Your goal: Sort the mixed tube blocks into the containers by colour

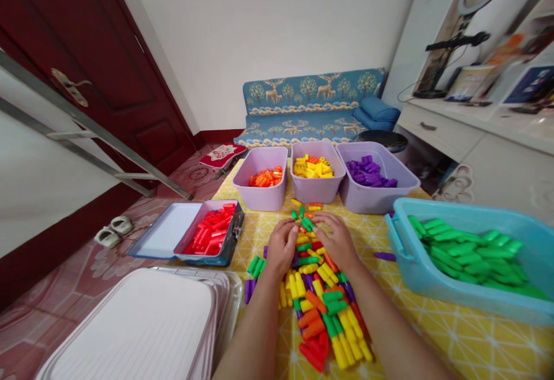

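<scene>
A heap of short plastic tubes in yellow, green, orange, red and purple lies on the yellow patterned table. My left hand and my right hand rest on the far end of the heap, fingers curled. Their fingertips meet around a few green tubes pinched between them. Loose green tubes lie just left of my left wrist.
Three lilac bins stand at the back with orange tubes, yellow tubes and purple tubes. A turquoise basket of green tubes is right, an open tin of red tubes left. A white lidded box is near left.
</scene>
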`<action>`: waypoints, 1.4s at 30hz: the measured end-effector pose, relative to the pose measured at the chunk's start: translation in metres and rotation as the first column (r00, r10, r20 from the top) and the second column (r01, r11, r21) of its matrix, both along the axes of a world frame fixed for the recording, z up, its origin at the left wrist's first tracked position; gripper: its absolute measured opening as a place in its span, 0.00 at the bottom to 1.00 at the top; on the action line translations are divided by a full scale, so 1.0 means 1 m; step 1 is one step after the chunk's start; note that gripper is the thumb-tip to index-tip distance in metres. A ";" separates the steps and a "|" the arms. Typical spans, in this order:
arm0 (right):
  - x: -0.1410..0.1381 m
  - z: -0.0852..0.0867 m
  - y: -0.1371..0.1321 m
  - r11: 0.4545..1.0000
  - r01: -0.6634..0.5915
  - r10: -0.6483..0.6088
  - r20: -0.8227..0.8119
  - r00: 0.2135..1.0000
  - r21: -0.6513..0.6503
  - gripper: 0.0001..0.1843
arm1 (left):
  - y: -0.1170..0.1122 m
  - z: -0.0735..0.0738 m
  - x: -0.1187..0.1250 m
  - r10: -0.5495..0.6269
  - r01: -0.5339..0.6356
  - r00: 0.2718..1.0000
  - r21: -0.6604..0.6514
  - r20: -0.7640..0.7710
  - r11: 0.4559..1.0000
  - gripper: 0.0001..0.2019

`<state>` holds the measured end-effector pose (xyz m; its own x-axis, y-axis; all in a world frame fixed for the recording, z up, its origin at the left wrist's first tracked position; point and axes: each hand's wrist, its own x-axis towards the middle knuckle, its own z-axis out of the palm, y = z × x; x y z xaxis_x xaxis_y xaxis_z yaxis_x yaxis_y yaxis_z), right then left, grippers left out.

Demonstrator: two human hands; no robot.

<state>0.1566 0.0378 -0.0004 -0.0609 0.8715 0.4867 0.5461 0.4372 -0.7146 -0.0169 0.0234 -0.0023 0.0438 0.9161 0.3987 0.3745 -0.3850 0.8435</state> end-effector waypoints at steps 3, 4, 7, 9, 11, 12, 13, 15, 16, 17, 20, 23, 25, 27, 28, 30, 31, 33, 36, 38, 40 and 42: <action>0.001 0.006 0.027 0.996 0.085 -0.082 0.307 0.948 0.002 0.20 | 0.000 -0.002 0.000 0.000 0.000 1.000 0.003 -0.017 1.000 0.18; 0.001 0.007 0.035 0.994 0.109 -0.089 0.402 0.911 -0.026 0.22 | 0.001 -0.003 -0.001 0.000 0.000 1.000 0.004 -0.019 1.000 0.18; -0.002 0.008 0.051 0.980 0.166 -0.077 0.566 0.821 -0.107 0.26 | 0.001 -0.005 -0.001 0.003 -0.003 1.000 0.008 -0.016 1.000 0.18; -0.004 0.008 0.055 0.973 0.194 -0.085 0.593 0.801 -0.122 0.27 | 0.002 -0.005 0.000 0.008 -0.008 1.000 0.012 -0.009 1.000 0.18; -0.007 0.010 0.056 0.966 0.229 -0.105 0.624 0.774 -0.122 0.25 | 0.002 -0.005 0.000 0.012 -0.012 1.000 0.010 -0.008 1.000 0.19; -0.008 0.013 0.056 0.963 0.242 -0.111 0.640 0.760 -0.121 0.23 | 0.002 -0.005 0.000 0.014 -0.014 1.000 0.007 -0.010 1.000 0.19; -0.010 0.016 0.057 0.961 0.249 -0.112 0.655 0.748 -0.121 0.22 | 0.002 -0.004 0.000 0.016 -0.016 1.000 0.004 -0.011 1.000 0.19; -0.016 0.023 0.058 0.962 0.245 -0.102 0.677 0.729 -0.119 0.23 | 0.002 -0.003 0.000 0.018 -0.018 1.000 -0.002 -0.012 1.000 0.19; -0.019 0.027 0.058 0.965 0.235 -0.094 0.684 0.723 -0.116 0.25 | 0.002 -0.003 0.000 0.019 -0.019 1.000 -0.003 -0.011 1.000 0.20; -0.024 0.030 0.059 0.970 0.217 -0.082 0.690 0.719 -0.110 0.25 | 0.002 -0.003 0.000 0.020 -0.020 1.000 -0.003 -0.009 1.000 0.20; -0.040 0.036 0.061 0.987 0.119 -0.009 0.704 0.710 -0.108 0.22 | 0.002 -0.002 0.000 0.020 -0.020 1.000 -0.004 -0.007 1.000 0.19; -0.054 0.034 0.067 0.989 0.040 0.078 0.720 0.690 -0.145 0.20 | 0.002 -0.001 0.001 0.025 -0.025 1.000 -0.004 -0.007 1.000 0.19; -0.060 0.030 0.071 0.984 0.035 0.107 0.728 0.677 -0.177 0.22 | 0.001 0.000 0.001 0.039 -0.039 0.999 -0.006 -0.010 0.999 0.19; -0.062 0.028 0.073 0.978 0.047 0.121 0.733 0.669 -0.205 0.21 | 0.001 0.001 0.001 0.055 -0.055 0.998 -0.009 -0.014 0.998 0.19; -0.062 0.027 0.073 0.976 0.054 0.123 0.734 0.668 -0.213 0.20 | 0.001 0.001 0.000 0.061 -0.061 0.998 -0.011 -0.017 0.998 0.19; -0.058 0.028 0.069 0.975 0.068 0.113 0.733 0.671 -0.213 0.17 | 0.001 0.002 0.000 0.071 -0.071 0.997 -0.016 -0.016 0.997 0.19; -0.055 0.029 0.066 0.975 0.078 0.100 0.731 0.675 -0.206 0.17 | 0.000 0.003 0.000 0.077 -0.077 0.997 -0.016 -0.012 0.997 0.19; -0.047 0.031 0.059 0.978 0.103 0.064 0.727 0.683 -0.182 0.22 | 0.000 0.003 0.001 0.094 -0.094 0.996 -0.016 0.001 0.995 0.18; -0.033 0.033 0.050 0.980 0.160 -0.033 0.700 0.713 -0.117 0.27 | 0.000 0.003 0.001 0.118 -0.117 0.993 -0.013 0.012 0.993 0.19; -0.026 0.029 0.047 0.977 0.199 -0.100 0.666 0.740 -0.074 0.25 | 0.001 0.002 0.001 0.122 -0.121 0.993 -0.006 0.012 0.993 0.19; -0.020 0.024 0.045 0.972 0.230 -0.141 0.640 0.755 -0.057 0.21 | 0.001 0.001 0.001 0.115 -0.116 0.993 0.006 0.011 0.993 0.19; -0.017 0.018 0.043 0.964 0.254 -0.154 0.624 0.766 -0.074 0.19 | 0.002 0.000 0.001 0.106 -0.106 0.994 0.012 0.004 0.994 0.19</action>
<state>0.1392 0.0807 0.0175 -0.1124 0.9544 0.2764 0.9514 0.1837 -0.2473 -0.0158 0.0250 -0.0027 -0.0546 0.9104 0.4100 0.4107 -0.3538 0.8403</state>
